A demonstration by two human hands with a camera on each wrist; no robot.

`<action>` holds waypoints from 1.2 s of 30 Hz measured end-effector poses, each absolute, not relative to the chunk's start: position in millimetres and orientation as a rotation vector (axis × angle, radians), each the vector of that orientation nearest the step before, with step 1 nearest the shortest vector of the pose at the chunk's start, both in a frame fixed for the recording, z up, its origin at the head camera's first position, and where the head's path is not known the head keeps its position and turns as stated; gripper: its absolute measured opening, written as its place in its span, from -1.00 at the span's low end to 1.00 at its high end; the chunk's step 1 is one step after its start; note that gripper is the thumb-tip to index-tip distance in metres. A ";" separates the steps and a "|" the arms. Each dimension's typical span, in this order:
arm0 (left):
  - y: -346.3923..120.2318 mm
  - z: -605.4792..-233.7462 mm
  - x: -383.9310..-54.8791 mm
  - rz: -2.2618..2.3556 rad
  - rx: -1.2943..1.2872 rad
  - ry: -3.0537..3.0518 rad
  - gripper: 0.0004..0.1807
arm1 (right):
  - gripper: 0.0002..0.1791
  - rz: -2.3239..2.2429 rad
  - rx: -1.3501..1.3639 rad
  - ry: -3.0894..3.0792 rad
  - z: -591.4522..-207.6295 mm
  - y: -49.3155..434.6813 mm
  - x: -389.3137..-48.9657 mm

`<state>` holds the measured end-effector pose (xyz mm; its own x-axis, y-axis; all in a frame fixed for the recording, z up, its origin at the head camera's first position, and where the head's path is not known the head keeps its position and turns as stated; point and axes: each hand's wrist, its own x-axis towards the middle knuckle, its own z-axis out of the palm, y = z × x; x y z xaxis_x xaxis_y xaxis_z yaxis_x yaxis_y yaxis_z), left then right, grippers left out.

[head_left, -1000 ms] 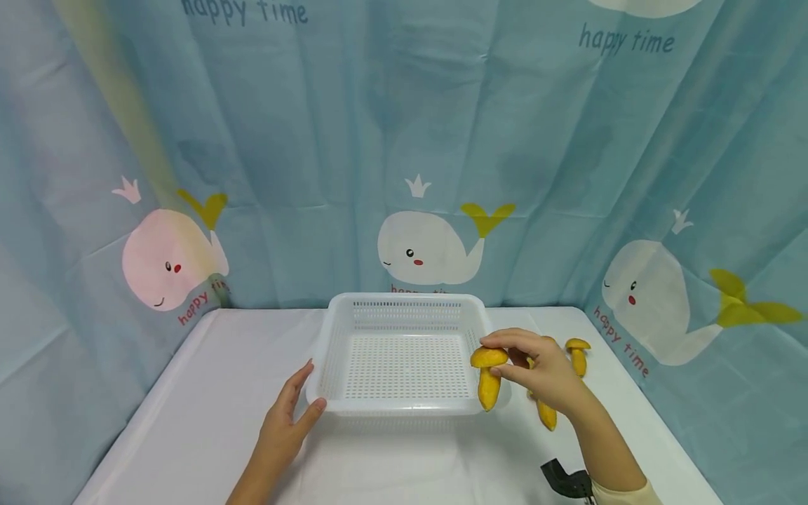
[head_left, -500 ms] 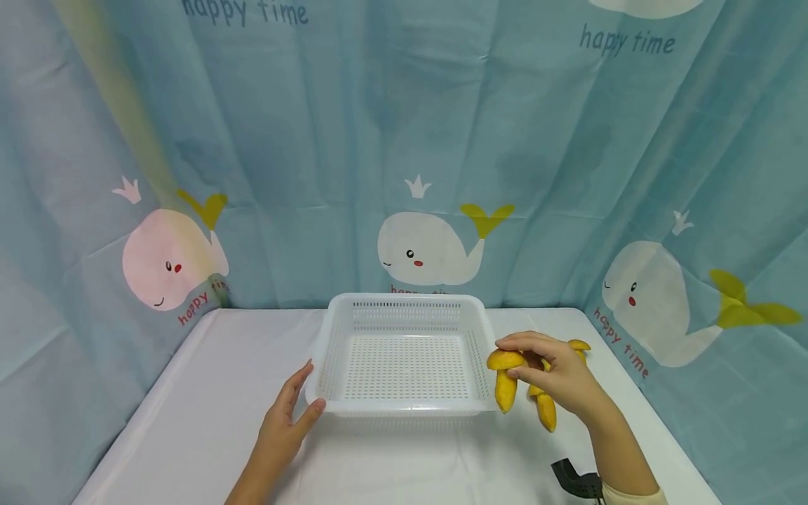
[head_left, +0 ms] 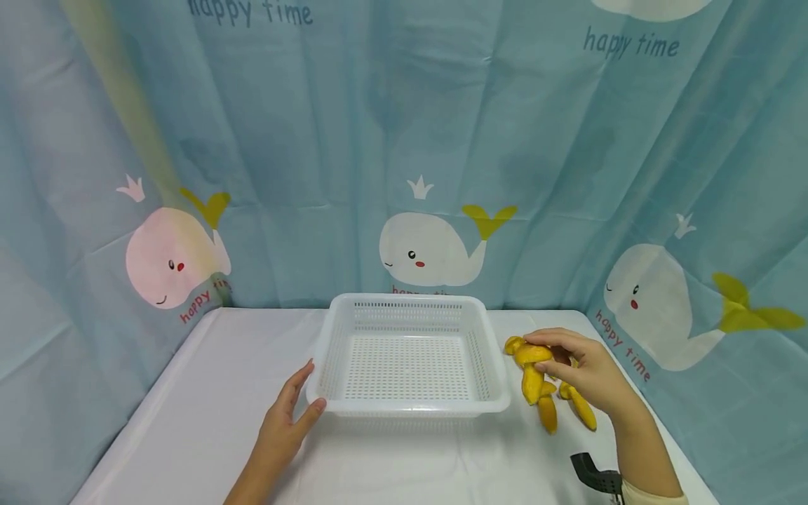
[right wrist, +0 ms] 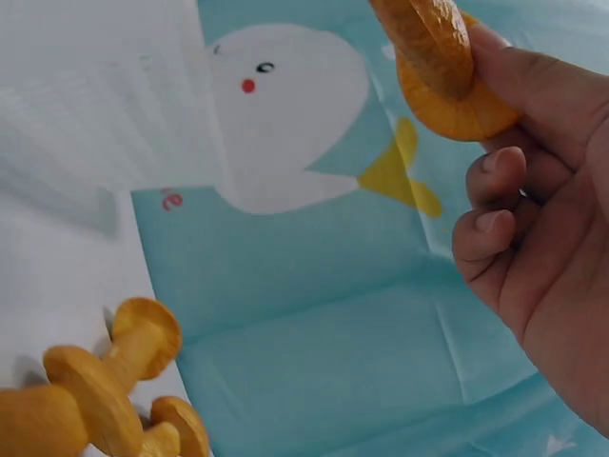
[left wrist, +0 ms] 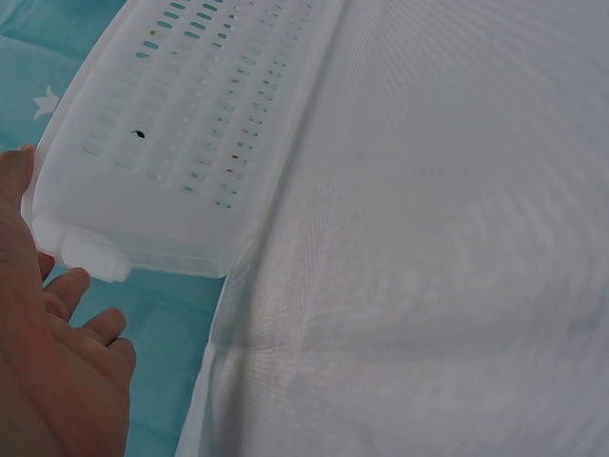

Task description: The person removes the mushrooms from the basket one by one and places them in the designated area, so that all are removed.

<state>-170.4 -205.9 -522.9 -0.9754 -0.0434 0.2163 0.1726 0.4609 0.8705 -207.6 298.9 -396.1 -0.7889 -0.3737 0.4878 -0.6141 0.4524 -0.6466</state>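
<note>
My right hand [head_left: 587, 368] pinches a yellow mushroom [head_left: 532, 382] upright by its cap and upper stem, to the right of the white plastic basket [head_left: 410, 407]. From the right wrist side, the held mushroom [right wrist: 433, 57] shows its cap's underside against thumb and fingers. Several more yellow mushrooms [head_left: 548, 414] lie on the table beneath and around that hand, partly covered by it. At the basket's front left corner rests my left hand [head_left: 284, 421], thumb and fingertips at the rim. Its other fingers hang loosely beside the slotted basket wall [left wrist: 200, 105] in the left wrist view.
A white cloth covers the table [head_left: 404, 463]. Behind it hangs a blue curtain [head_left: 303, 252] printed with whales. A black curved piece [head_left: 596, 477] sits at the right wrist, by a pale sleeve [head_left: 653, 494].
My right hand has moved right with the mushroom, from the basket's right rim to over the other mushrooms, more of which now show. The left hand stays at the corner.
</note>
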 end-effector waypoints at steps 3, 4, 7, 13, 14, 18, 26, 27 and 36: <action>-206.7 -522.3 -170.1 -1.530 -0.107 -2.500 -0.24 | -0.54 1.231 0.857 -2.413 -395.3 308.8 -209.9; -206.9 -522.2 -170.0 -1.531 -0.108 -2.498 -0.24 | -0.54 1.223 0.862 -2.407 -395.2 311.9 -210.7; -207.2 -522.1 -169.9 -1.540 -0.116 -2.489 -0.24 | -0.53 1.200 0.859 -2.398 -395.6 320.5 -212.6; -207.8 -521.8 -170.3 -1.545 -0.150 -2.481 -0.26 | -0.54 1.187 0.802 -2.412 -397.7 334.6 -212.1; -207.8 -521.7 -170.2 -1.546 -0.151 -2.482 -0.25 | -0.54 1.181 0.791 -2.420 -398.2 336.8 -212.0; -207.8 -520.8 -169.6 -1.544 -0.147 -2.486 -0.25 | -0.56 1.168 0.759 -2.457 -402.4 348.8 -212.7; -204.9 -519.1 -167.9 -1.547 -0.128 -2.489 -0.26 | -0.61 1.180 0.645 -2.530 -417.1 371.4 -215.4; -204.7 -519.0 -167.7 -1.550 -0.125 -2.491 -0.26 | -0.61 1.184 0.639 -2.536 -419.1 373.7 -215.9; -204.3 -520.9 -168.8 -1.557 -0.128 -2.491 -0.26 | -0.60 1.187 0.566 -2.614 -433.9 401.8 -220.2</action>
